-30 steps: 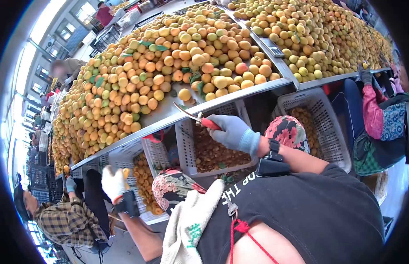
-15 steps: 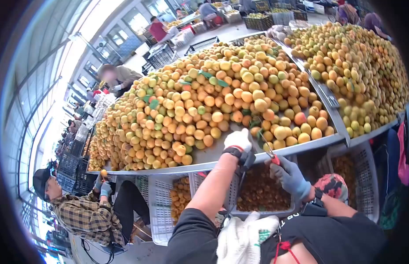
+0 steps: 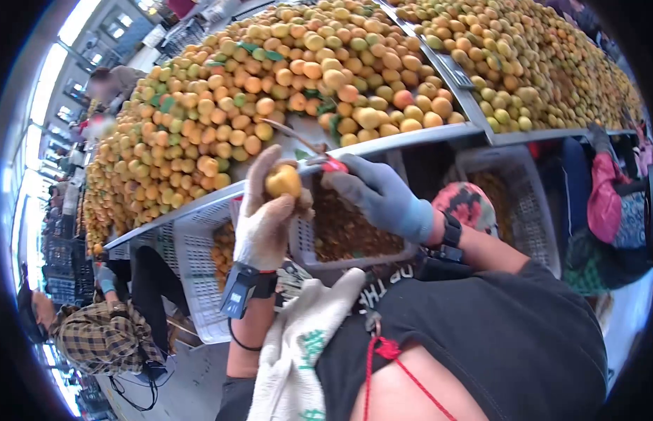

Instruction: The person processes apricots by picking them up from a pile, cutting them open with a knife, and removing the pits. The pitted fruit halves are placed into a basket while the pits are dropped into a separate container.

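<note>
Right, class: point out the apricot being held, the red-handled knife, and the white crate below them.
apricot (image 3: 283, 180), head view, its orange front.
red-handled knife (image 3: 334, 165), head view, its red handle.
white crate (image 3: 299, 231), head view, its left wall.

Bright daylight, fisheye-warped dark edges

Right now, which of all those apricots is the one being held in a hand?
The apricot gripped in the white-gloved left hand, raised in front of the table. All the others lie heaped on the table or down in the baskets.
</note>
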Tool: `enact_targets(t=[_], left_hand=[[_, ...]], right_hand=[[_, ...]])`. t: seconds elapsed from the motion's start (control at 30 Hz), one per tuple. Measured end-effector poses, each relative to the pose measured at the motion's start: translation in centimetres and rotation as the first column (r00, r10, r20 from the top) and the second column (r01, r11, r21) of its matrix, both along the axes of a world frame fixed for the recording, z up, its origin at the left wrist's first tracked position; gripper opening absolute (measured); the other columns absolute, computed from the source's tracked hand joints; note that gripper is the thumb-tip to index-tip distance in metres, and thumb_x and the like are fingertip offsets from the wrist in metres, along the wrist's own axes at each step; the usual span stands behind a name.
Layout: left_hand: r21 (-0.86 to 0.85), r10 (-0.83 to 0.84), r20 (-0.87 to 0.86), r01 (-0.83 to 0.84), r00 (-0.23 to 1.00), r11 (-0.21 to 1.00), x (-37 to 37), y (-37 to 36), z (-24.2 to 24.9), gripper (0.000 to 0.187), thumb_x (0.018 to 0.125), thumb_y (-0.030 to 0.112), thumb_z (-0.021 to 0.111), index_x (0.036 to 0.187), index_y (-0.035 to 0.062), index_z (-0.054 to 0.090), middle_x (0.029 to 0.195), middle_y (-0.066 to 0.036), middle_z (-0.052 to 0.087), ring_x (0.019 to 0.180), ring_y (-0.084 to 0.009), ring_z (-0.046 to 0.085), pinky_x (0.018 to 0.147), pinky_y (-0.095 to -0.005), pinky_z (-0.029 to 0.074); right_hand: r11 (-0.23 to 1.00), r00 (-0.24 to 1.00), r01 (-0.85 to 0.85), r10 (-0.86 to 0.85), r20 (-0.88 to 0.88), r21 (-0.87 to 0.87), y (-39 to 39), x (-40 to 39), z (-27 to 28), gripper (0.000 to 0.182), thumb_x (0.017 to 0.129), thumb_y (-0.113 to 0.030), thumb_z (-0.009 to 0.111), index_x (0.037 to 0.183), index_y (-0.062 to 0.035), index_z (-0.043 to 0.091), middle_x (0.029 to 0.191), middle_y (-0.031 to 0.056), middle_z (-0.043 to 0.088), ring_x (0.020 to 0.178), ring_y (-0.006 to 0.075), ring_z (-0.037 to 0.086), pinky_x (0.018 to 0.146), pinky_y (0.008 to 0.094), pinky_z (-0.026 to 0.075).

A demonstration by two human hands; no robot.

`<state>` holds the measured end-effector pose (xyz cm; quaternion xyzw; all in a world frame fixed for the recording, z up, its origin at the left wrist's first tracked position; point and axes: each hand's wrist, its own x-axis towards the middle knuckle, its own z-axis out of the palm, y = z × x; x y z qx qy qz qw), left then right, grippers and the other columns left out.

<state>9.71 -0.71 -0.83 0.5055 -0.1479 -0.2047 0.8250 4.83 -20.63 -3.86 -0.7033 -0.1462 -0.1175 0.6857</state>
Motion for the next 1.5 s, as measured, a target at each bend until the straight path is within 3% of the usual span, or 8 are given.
enact_targets(t=[0.2, 0.67, 0.77, 0.9, 1.0, 1.07, 1.23, 1.5], left_hand=[[0.229, 0.062, 0.133, -0.092, 0.989, 0.969, -2.0, 0.9, 1.3, 0.066, 0.07, -0.003, 0.057, 0.134, 0.0038, 0.048, 0.12, -0.008, 0.051, 0.091, -0.0176, 0.06, 0.076, -0.031, 0.052], [0.322, 0.194, 0.154, -0.234, 0.969, 0.917, -3.1, -1.2, 2.4, 0.055, 0.063, -0.016, 0.048, 0.114, 0.0041, 0.054, 0.102, -0.004, 0.051, 0.088, -0.0119, 0.054, 0.073, -0.0233, 0.048], [0.32, 0.261, 0.367, -0.385, 0.893, 0.866, -2.5, -1.7, 0.5, 0.053, 0.063, -0.017, 0.047, 0.111, 0.0045, 0.053, 0.105, -0.004, 0.052, 0.096, -0.0146, 0.053, 0.09, -0.0265, 0.044], [0.466, 0.188, 0.625, -0.555, 0.758, 0.689, -1.9, -2.1, 0.2, 0.055, 0.06, -0.016, 0.049, 0.11, 0.0065, 0.052, 0.103, -0.005, 0.053, 0.095, -0.0161, 0.052, 0.091, -0.0279, 0.043], [0.072, 0.113, -0.069, -0.108, 0.991, 0.992, -1.6, -1.2, 0.0, 0.059, 0.056, -0.012, 0.052, 0.112, 0.0042, 0.053, 0.105, -0.011, 0.056, 0.096, -0.0227, 0.058, 0.087, -0.0313, 0.048], [-0.245, 0.051, -0.184, -0.096, 0.982, 0.965, -1.9, -1.4, -0.2, 0.058, 0.058, -0.01, 0.051, 0.115, 0.0028, 0.053, 0.107, -0.012, 0.057, 0.096, -0.0273, 0.06, 0.083, -0.036, 0.052], [-0.35, -0.011, -0.152, -0.044, 0.988, 0.936, -1.2, -0.2, 0.5, 0.059, 0.069, -0.005, 0.062, 0.126, 0.0013, 0.049, 0.111, -0.015, 0.058, 0.093, -0.0284, 0.062, 0.082, -0.0388, 0.054], [-0.169, 0.143, 0.057, -0.132, 0.988, 0.977, -1.6, -0.2, 1.3, 0.061, 0.08, 0.013, 0.075, 0.132, -0.0017, 0.048, 0.117, -0.016, 0.06, 0.1, -0.0263, 0.062, 0.092, -0.0375, 0.051]], right_hand=[[0.974, 0.996, 0.037, -0.019, 0.082, -0.225, 1.4, -1.2, 2.6, 0.029, 0.101, -0.033, 0.053, 0.102, -0.0049, 0.059, 0.079, 0.0208, 0.061, 0.075, 0.0401, 0.061, 0.064, 0.0392, 0.048], [0.872, 0.999, 0.051, -0.037, 0.039, -0.487, 2.1, -1.4, 2.4, 0.041, 0.1, -0.044, 0.047, 0.102, -0.0043, 0.056, 0.08, 0.0251, 0.063, 0.077, 0.0466, 0.06, 0.064, 0.051, 0.047], [0.942, 0.995, -0.043, 0.011, -0.099, -0.332, 2.4, -1.0, 1.8, 0.048, 0.1, -0.05, 0.045, 0.094, -0.0033, 0.053, 0.079, 0.0273, 0.061, 0.078, 0.0487, 0.059, 0.062, 0.0499, 0.044], [0.993, 0.991, -0.069, 0.057, -0.12, -0.093, 2.9, -0.5, 0.3, 0.042, 0.103, -0.043, 0.047, 0.094, -0.0032, 0.056, 0.067, 0.0059, 0.054, 0.061, 0.018, 0.051, 0.058, 0.0342, 0.042], [0.897, 0.742, -0.296, 0.433, -0.512, 0.329, 1.6, -1.2, 2.6, 0.05, 0.1, -0.054, 0.046, 0.075, -0.0115, 0.056, 0.056, -0.0058, 0.042, 0.045, 0.0055, 0.039, 0.043, 0.0231, 0.026], [0.543, 0.427, -0.33, 0.815, -0.391, 0.772, 0.6, -1.6, 2.3, 0.05, 0.1, -0.054, 0.047, 0.072, -0.0125, 0.053, 0.052, -0.0061, 0.037, 0.04, 0.006, 0.032, 0.038, 0.024, 0.022], [0.964, 0.923, -0.215, 0.253, -0.29, 0.158, 1.4, -1.9, 2.6, 0.042, 0.101, -0.043, 0.051, 0.094, -0.0025, 0.062, 0.072, 0.0029, 0.06, 0.065, 0.0113, 0.056, 0.062, 0.0277, 0.046], [0.95, 0.989, -0.1, 0.061, -0.138, -0.297, 1.9, -2.5, 2.8, 0.037, 0.101, -0.039, 0.051, 0.096, -0.0041, 0.061, 0.081, 0.0201, 0.065, 0.076, 0.0344, 0.067, 0.068, 0.0385, 0.049]])
